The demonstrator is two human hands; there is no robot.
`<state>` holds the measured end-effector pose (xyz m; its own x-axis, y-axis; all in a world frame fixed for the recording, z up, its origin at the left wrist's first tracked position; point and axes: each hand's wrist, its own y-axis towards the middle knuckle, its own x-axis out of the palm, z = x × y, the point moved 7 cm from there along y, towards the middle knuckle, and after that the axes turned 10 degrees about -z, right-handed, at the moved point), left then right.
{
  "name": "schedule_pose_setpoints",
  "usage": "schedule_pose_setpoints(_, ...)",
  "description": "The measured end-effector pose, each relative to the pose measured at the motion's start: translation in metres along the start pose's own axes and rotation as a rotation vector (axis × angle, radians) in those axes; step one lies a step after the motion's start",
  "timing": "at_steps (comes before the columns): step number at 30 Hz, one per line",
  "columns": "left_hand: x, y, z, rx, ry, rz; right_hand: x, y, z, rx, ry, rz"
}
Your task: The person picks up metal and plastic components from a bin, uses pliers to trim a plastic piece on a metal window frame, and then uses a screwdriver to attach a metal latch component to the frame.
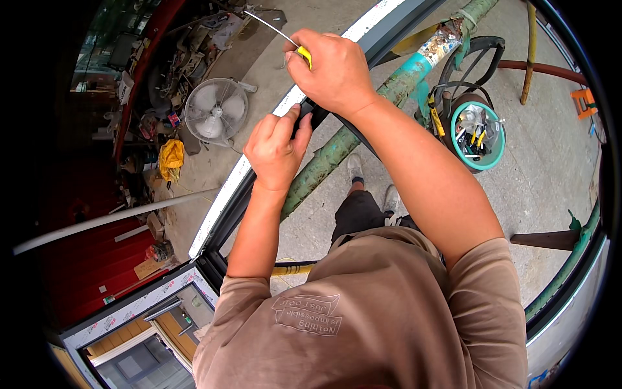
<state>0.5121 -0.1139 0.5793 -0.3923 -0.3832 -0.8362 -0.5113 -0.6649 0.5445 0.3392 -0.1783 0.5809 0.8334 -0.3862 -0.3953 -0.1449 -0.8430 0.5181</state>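
Grip closed: right hand [338, 72] holds yellow-handled, thin metal-shafted tool [304, 56], tip aimed far left, crosswise to long white-faced dark frame bar [227, 194] running near-left to far-right. Left hand [277, 150] nearer, at bar's edge; its pinch, cannot tell.

Concrete floor [544, 168]: grey and worn, stretching across the centre and right, lightly marked with stains and scuffs.
Red panelling [65, 240]: deep red, at the lower left, sunk in shade.
Glazing [110, 45]: dark and greenish, at the upper left (reflection or view through, impossible to tell).
Clutter [165, 65]: heaped in a long bank at the upper left, mostly too jumbled to sort apart.
Fan [217, 111]: round, wire-caged, pale-bladed, near the heap.
Yellow bundle [172, 160]: crumpled, bag-like, below the heap.
Orange stand [584, 104]: small, far over to the right.
Light: pale and even across the concrete, dimming toward the left.
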Motion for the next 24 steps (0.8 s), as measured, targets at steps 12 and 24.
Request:
schedule_pose_setpoints(12,0.006,0.008,-0.013,-0.245,-0.039,-0.121,0.0,0.001,0.001,0.007,-0.024,-0.003)
schedule_pose_setpoints(24,0.016,0.048,-0.024,-0.204,0.088,-0.376,-0.03,0.005,0.016,0.182,0.144,0.27)
